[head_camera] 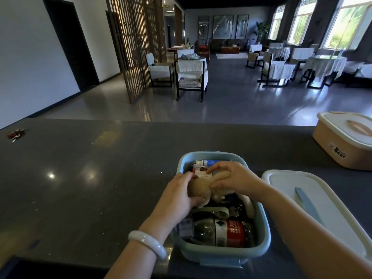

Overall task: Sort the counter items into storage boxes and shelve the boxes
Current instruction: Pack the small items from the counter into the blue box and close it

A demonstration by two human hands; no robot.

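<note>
Blue box (261, 236), lower centre: left hand (177, 196) and right hand (235, 178) grip a plush toy (201, 188), packing it in; fitting the lid (322, 200) likely follows.

Dark speckled stone surface (84, 178), open blue storage box (266, 236) at the near edge, its white lid (285, 184) flat just beside it on the right, closed peach box (330, 146) far right, small red item (15, 134) far left

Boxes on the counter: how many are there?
2. The blue box sits open in front, where the left hand and right hand press a plush toy in. The beige box, lid on, sits far right, partly out of view.
</note>
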